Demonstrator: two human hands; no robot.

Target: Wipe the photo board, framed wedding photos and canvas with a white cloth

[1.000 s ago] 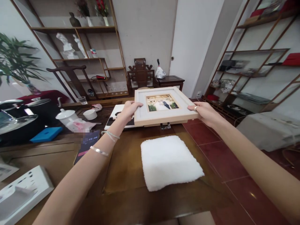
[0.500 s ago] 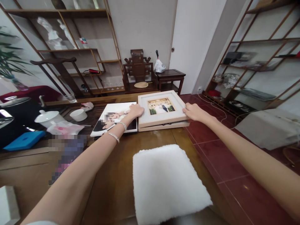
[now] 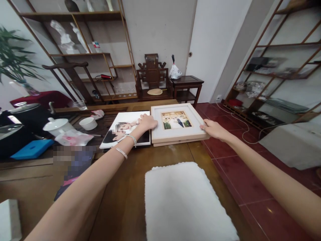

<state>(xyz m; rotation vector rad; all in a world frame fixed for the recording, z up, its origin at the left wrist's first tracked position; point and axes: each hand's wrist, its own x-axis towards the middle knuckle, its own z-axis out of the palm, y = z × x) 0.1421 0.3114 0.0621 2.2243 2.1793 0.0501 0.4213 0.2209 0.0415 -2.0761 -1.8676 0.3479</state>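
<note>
On the far part of the wooden table lies a shallow pale wooden box (image 3: 180, 138), its lid framed like a picture with a small wedding photo (image 3: 176, 119) in the middle. My left hand (image 3: 146, 123) is closed on the lid's left edge, its fingertips partly hidden. On the opposite side my right hand (image 3: 214, 129) grips the right edge, thumb on top. The lid rests down on the base. Under my left wrist and beside the box lies a photo album (image 3: 126, 117) with a portrait cover. Nearer to me is a white fluffy sheet (image 3: 185, 201).
Left on the table (image 3: 120, 187) are a white lidded bowl (image 3: 59, 126), a white cup (image 3: 88, 123), a blue pad (image 3: 32, 149) and dark kettles (image 3: 32, 115). Red floor tiles (image 3: 233, 177) lie beyond the table's right edge. A carved chair (image 3: 152, 75) stands behind.
The box lid has come down, closing the front gap where a dark latch showed. Both hands stay on its edges. The view has shifted slightly.
</note>
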